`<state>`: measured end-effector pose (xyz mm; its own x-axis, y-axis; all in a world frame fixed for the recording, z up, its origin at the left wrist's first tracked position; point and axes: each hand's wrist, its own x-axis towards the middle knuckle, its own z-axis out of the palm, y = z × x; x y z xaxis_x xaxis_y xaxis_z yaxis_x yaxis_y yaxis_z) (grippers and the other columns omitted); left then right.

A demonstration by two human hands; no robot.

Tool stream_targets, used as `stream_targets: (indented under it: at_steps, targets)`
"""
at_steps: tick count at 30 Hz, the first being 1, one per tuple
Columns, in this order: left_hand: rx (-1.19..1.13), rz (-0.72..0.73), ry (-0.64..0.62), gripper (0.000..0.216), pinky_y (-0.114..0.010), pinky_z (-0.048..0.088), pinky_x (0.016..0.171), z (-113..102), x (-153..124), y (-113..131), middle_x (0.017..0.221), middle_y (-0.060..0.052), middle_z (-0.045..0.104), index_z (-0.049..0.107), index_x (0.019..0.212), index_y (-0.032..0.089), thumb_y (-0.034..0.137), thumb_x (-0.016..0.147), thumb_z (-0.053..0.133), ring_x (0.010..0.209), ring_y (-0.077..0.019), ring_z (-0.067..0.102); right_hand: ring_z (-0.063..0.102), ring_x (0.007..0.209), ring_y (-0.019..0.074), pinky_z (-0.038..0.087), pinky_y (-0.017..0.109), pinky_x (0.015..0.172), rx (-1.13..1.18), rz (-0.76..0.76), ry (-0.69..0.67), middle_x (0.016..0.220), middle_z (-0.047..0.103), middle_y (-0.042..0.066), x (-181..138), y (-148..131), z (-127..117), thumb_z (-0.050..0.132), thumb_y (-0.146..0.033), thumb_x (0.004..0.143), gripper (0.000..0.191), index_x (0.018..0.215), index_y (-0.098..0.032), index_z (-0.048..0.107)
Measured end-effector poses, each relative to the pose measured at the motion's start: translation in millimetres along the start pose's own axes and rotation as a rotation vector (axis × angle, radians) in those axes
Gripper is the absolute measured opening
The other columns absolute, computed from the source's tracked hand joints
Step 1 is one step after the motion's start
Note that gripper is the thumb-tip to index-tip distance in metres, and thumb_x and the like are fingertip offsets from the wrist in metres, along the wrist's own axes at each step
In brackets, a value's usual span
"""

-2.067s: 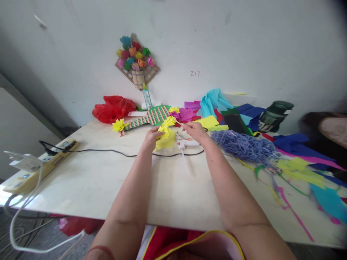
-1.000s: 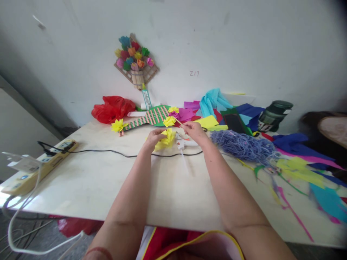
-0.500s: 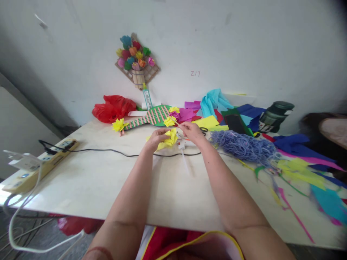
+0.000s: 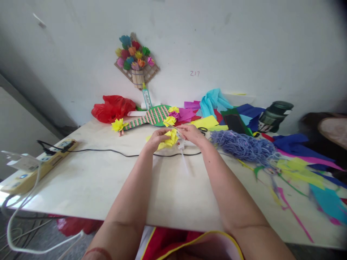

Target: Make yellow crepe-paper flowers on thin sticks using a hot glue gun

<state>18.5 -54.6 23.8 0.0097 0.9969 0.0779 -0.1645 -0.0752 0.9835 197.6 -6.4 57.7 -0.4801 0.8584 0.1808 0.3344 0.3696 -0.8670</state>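
My left hand (image 4: 155,139) is closed on a strip of yellow paper (image 4: 167,140) bunched between its fingers. My right hand (image 4: 191,133) pinches a thin wooden stick (image 4: 173,126) whose far end carries a small yellow paper flower (image 4: 169,120). Both hands meet just above the far middle of the pale table (image 4: 114,180). A white glue gun (image 4: 182,144) lies right under my right hand, partly hidden by it.
A black cord (image 4: 108,151) runs to a yellow power strip (image 4: 35,166) at left. Behind the hands lie a green striped woven paddle (image 4: 151,116), a red bag (image 4: 112,107), coloured paper sheets (image 4: 214,104) and blue string (image 4: 244,144). A dark jar (image 4: 275,115) stands at right.
My hands have drawn together. The loose yellow strip hanging from my left hand is now bunched close to the stick, and my right hand has shifted left.
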Motion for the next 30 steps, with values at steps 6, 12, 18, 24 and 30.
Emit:
stream_targets:
  at_steps: [6,12,18,24,30]
  targets:
    - [0.037,0.038,-0.043,0.041,-0.026,0.045,0.066,-1,0,-1,0.084,-0.003,0.069,0.069,0.097,0.016,0.021,0.056,0.070,0.071,-0.0163,0.062,0.039,0.044,0.0088,0.033,0.022,0.050,-0.022,-0.029,-0.007,0.043,0.042,-0.008,-1,1,1,0.051,-0.026,0.078,0.034,0.103,-0.012,0.070]
    - [0.040,0.036,-0.037,0.042,-0.026,0.045,0.065,-2,1,-3,0.083,-0.003,0.070,0.069,0.098,0.016,0.022,0.056,0.069,0.071,-0.0163,0.062,0.039,0.047,0.0091,0.033,0.023,0.050,-0.021,-0.082,0.015,0.045,0.043,-0.006,2,8,1,0.053,-0.032,0.075,0.035,0.097,-0.013,0.073]
    - [0.011,0.112,0.039,0.029,-0.028,0.044,0.074,-4,7,-6,0.091,-0.005,0.071,0.072,0.088,0.017,0.029,0.064,0.061,0.086,-0.0201,0.062,0.037,0.047,0.0080,0.032,0.022,0.049,-0.024,-0.115,0.007,0.047,0.044,-0.006,2,9,-1,0.052,-0.032,0.075,0.038,0.099,-0.013,0.073]
    - [-0.051,0.045,0.183,0.028,-0.029,0.044,0.074,0,9,-1,0.085,-0.006,0.072,0.071,0.079,0.018,0.037,0.066,0.054,0.085,-0.0199,0.062,0.045,0.052,0.0098,0.037,0.022,0.053,-0.092,-0.160,0.030,0.053,0.054,-0.004,3,10,-2,0.053,-0.035,0.078,0.037,0.100,-0.014,0.074]
    - [-0.122,0.002,0.254,0.031,-0.035,0.046,0.078,-3,11,0,0.080,-0.008,0.072,0.068,0.078,0.017,0.041,0.067,0.052,0.083,-0.0228,0.066,0.062,0.076,0.0166,0.046,0.026,0.067,-0.303,-0.195,0.101,0.081,0.072,-0.001,4,9,-2,0.054,-0.033,0.082,0.030,0.101,-0.022,0.074]
